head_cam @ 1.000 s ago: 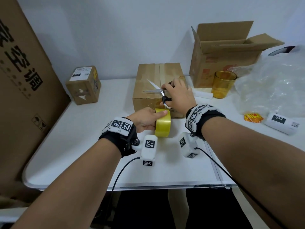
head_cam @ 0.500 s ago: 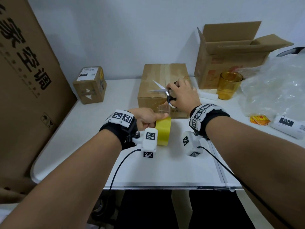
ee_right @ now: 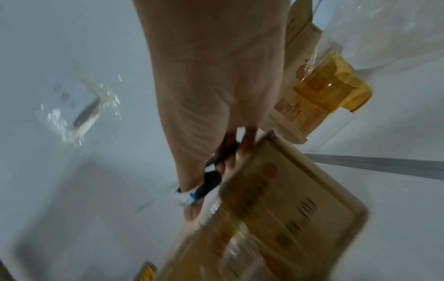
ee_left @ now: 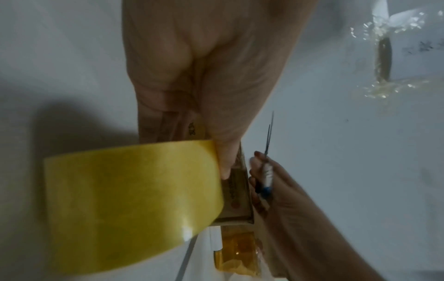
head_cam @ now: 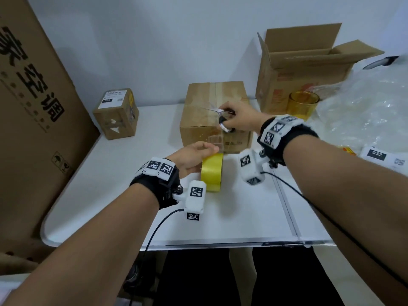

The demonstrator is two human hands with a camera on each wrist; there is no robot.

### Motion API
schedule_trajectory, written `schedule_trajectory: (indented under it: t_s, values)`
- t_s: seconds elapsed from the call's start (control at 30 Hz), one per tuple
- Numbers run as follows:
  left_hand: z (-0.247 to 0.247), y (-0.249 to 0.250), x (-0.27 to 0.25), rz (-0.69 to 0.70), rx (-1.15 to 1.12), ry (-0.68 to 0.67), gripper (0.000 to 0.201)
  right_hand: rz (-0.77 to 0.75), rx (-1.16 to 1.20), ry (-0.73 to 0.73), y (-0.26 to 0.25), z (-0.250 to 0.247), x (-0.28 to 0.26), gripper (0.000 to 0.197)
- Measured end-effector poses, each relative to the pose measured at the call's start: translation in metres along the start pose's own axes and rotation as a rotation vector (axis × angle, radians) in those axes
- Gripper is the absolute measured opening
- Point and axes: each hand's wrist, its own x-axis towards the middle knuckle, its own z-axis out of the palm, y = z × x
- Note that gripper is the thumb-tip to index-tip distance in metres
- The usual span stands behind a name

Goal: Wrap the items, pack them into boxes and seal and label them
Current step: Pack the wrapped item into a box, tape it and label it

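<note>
A shut brown cardboard box (head_cam: 212, 100) with tape along its top seam stands mid-table. My left hand (head_cam: 194, 154) grips a yellow tape roll (head_cam: 211, 173) standing on edge just in front of the box; a clear strip of tape (head_cam: 217, 140) runs from the roll up the box's front face. In the left wrist view my thumb lies over the tape roll (ee_left: 134, 199). My right hand (head_cam: 237, 120) holds black-handled scissors (head_cam: 220, 117) over the box's near top edge, blades pointing left. The right wrist view shows the scissors' handles (ee_right: 211, 182) round my fingers, against the box (ee_right: 288, 209).
A small labelled box (head_cam: 117, 113) sits back left, and an open carton (head_cam: 304, 62) back right. An amber glass cup (head_cam: 303, 104), bubble wrap (head_cam: 371, 107) and a label roll (head_cam: 384, 156) lie to the right. A large cardboard sheet (head_cam: 33, 107) leans at the left.
My right hand has carried the scissors a little right and farther over the box top, the blades closer together. The tape roll has come down towards the table with my left hand.
</note>
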Motion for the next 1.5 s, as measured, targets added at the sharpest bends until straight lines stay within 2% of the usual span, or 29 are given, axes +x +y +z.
schedule_trajectory:
  t_s: [0.1, 0.17, 0.27, 0.37, 0.53, 0.67, 0.87, 0.97, 1.1, 1.23, 1.37, 1.5]
  values:
    - [0.001, -0.003, 0.001, 0.014, -0.025, 0.000, 0.032, 0.046, 0.260, -0.195, -0.006, -0.024, -0.006, 0.032]
    - [0.001, -0.004, 0.002, 0.019, -0.037, 0.005, 0.036, 0.113, 0.356, -0.419, -0.002, -0.033, -0.012, 0.022]
    - [0.000, -0.004, 0.004, 0.012, -0.023, -0.005, 0.037, 0.218, 0.255, -0.716, 0.018, -0.035, -0.016, 0.046]
    - [-0.004, -0.006, 0.005, -0.003, -0.004, 0.009, 0.038, 0.388, 0.221, -0.827, 0.043, -0.033, -0.019, 0.052]
    - [-0.003, -0.006, 0.005, 0.003, -0.007, 0.012, 0.041, 0.363, 0.339, -0.863, 0.052, -0.038, -0.033, 0.048]
    - [-0.003, -0.005, 0.004, -0.010, -0.002, 0.020, 0.042, 0.420, 0.313, -0.822, 0.053, -0.042, -0.033, 0.039]
    - [-0.001, -0.001, 0.002, -0.022, -0.001, 0.015, 0.037, 0.446, 0.281, -0.862, 0.043, -0.018, -0.023, 0.020]
    - [-0.002, 0.000, 0.002, -0.024, 0.001, 0.011, 0.034, 0.440, 0.295, -0.863, 0.037, -0.007, -0.018, 0.029]
    - [-0.003, -0.001, 0.003, -0.026, -0.003, 0.004, 0.037, 0.415, 0.259, -0.874, 0.041, -0.004, -0.013, 0.029]
    - [-0.002, 0.000, 0.003, -0.038, -0.007, 0.007, 0.036, 0.394, 0.214, -0.848, 0.047, -0.007, -0.010, 0.047]
    - [-0.002, 0.003, 0.003, -0.049, 0.008, 0.026, 0.040, 0.337, 0.181, -0.791, 0.044, -0.013, -0.015, 0.055]
    - [-0.002, 0.005, 0.001, -0.063, 0.004, 0.037, 0.041, 0.336, 0.182, -0.721, 0.044, -0.010, -0.016, 0.084]
